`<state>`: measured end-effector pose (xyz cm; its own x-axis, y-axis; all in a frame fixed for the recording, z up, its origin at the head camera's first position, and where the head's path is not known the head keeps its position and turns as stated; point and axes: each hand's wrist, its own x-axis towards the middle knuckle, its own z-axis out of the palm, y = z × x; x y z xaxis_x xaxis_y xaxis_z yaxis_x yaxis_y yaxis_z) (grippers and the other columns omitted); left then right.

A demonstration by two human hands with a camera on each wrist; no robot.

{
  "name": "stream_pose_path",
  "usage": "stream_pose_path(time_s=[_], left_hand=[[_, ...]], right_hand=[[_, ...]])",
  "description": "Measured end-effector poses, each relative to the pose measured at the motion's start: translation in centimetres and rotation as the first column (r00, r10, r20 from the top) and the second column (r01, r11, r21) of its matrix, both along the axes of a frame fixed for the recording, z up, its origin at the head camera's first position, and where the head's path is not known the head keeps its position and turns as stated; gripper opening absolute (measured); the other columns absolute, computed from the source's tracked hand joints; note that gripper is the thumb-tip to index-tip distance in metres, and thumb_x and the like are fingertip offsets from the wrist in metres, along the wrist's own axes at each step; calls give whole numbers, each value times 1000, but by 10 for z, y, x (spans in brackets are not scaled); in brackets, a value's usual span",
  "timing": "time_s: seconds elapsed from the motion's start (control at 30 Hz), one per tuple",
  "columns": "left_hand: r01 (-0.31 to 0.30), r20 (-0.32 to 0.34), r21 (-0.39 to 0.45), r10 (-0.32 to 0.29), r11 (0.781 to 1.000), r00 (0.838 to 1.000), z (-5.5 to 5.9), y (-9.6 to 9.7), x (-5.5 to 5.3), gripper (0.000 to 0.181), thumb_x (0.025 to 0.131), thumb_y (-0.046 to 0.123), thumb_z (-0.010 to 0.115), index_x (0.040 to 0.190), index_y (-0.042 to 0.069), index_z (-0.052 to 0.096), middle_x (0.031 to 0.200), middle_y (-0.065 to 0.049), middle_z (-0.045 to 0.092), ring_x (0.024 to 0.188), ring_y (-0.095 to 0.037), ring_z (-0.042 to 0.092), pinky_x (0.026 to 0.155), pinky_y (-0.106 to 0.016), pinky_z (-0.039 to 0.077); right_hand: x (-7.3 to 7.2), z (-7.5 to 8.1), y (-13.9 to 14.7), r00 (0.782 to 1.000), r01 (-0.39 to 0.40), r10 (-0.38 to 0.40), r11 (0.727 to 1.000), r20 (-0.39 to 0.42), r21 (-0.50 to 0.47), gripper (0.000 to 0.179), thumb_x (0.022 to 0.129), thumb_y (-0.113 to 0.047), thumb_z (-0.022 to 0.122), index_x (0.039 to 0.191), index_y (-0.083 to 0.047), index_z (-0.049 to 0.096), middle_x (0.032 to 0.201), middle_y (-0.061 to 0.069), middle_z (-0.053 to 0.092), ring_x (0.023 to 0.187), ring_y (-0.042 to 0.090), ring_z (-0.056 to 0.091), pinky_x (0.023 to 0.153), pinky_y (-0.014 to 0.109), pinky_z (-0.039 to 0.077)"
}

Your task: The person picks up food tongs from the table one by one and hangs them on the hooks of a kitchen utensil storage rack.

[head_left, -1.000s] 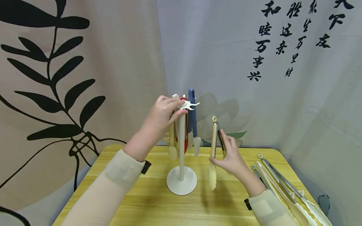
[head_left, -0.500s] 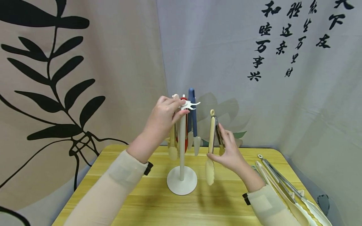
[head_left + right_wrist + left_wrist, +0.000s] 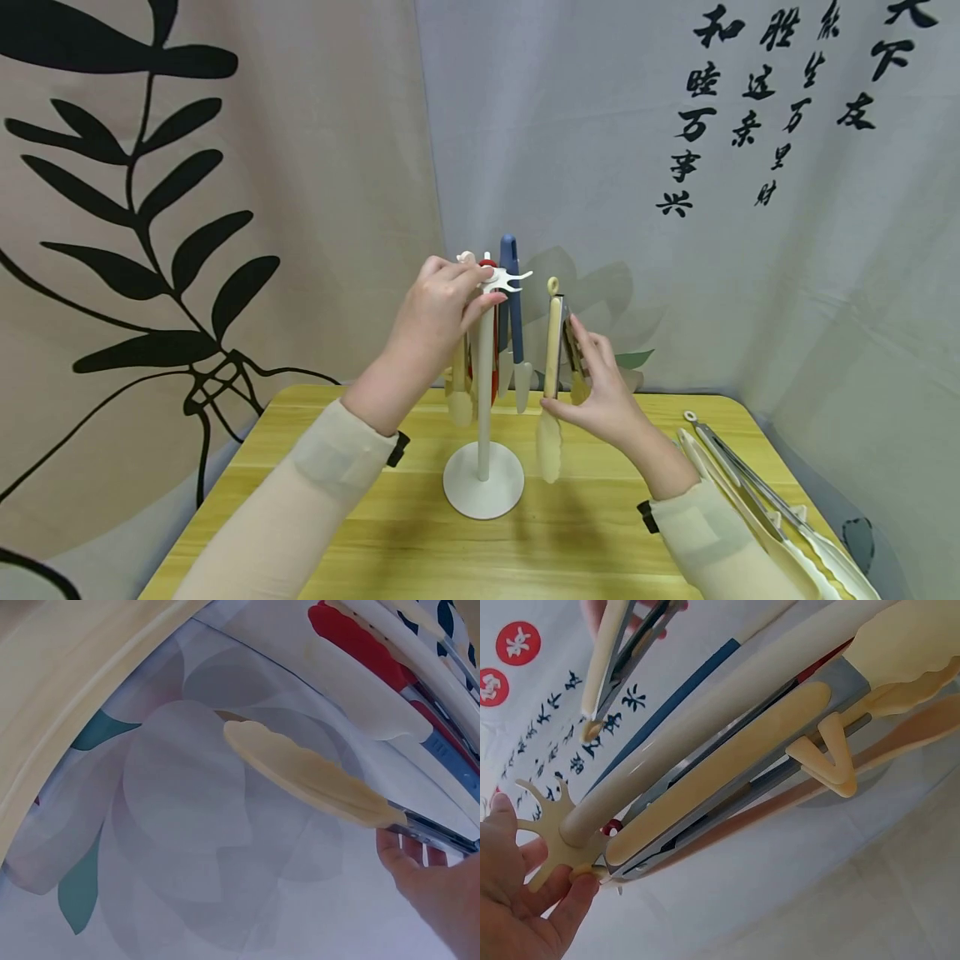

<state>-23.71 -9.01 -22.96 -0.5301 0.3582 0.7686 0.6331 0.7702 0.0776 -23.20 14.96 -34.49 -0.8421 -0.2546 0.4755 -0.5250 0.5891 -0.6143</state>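
My left hand [image 3: 431,317] pinches the white hooked top [image 3: 507,279] of an upright utensil stand [image 3: 483,492]. Several tongs hang from it; a blue pair [image 3: 512,308] hangs on the far right side, and cream tongs [image 3: 727,776] hang close to the pole in the left wrist view. To the right of the stand, my right hand [image 3: 600,392] grips another pair of cream tongs [image 3: 553,342] between thumb and fingers. Their ring end points up, below hook height and apart from the pole. Their scalloped head [image 3: 315,776] hangs down, spread slightly from the other arm.
Several more long tongs [image 3: 787,504] lie on the right side of the wooden table [image 3: 360,533], partly behind my right sleeve. A printed cloth [image 3: 562,125] hangs behind the table's back edge. Red tongs [image 3: 360,649] hang on the stand's far side.
My right hand has carried the cream tongs up and left, closer to the stand. The left hand keeps its hold on the hooked top with barely any movement.
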Motion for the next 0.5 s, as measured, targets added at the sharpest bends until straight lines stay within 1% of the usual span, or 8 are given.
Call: stream_pose_path(time_s=[0.1, 0.23, 0.37, 0.5], left_hand=[[-4, -16, -2, 4, 1000, 1000, 0, 1, 0, 37, 86, 34, 65, 112, 8, 69, 114, -10, 68, 91, -26, 54, 79, -30, 52], [-4, -18, -8, 4, 1000, 1000, 0, 1, 0, 37, 86, 35, 64, 112, 8, 69, 111, -9, 69, 89, -26, 53, 79, -30, 51], [3, 25, -33, -2, 999, 1000, 3, -1, 0, 39, 87, 37, 63, 113, 9, 68, 112, -8, 69, 90, -25, 52, 78, -30, 51], [21, 82, -71, -15, 997, 996, 8, -5, 0, 42, 86, 41, 63, 114, 10, 67, 109, -4, 67, 91, -23, 50, 78, -29, 48]], right_hand=[[0, 4, -2, 1000, -14, 14, 1000, -5, -4, 114, 70, -27, 84, 151, -38, 4, 140, 10, 28, 113, 22, 40, 87, 39, 42], [-1, 9, -6, 999, -37, 38, 999, 6, -14, 114, 70, -28, 84, 151, -40, 4, 142, 10, 26, 118, 23, 39, 90, 42, 42], [0, 13, -8, 998, -59, 60, 998, 17, -27, 113, 71, -29, 84, 151, -40, 4, 142, 9, 25, 121, 24, 37, 94, 46, 42], [0, 14, -10, 997, -73, 73, 997, 15, -30, 114, 71, -28, 84, 151, -38, 5, 142, 9, 25, 121, 23, 37, 93, 47, 42]])
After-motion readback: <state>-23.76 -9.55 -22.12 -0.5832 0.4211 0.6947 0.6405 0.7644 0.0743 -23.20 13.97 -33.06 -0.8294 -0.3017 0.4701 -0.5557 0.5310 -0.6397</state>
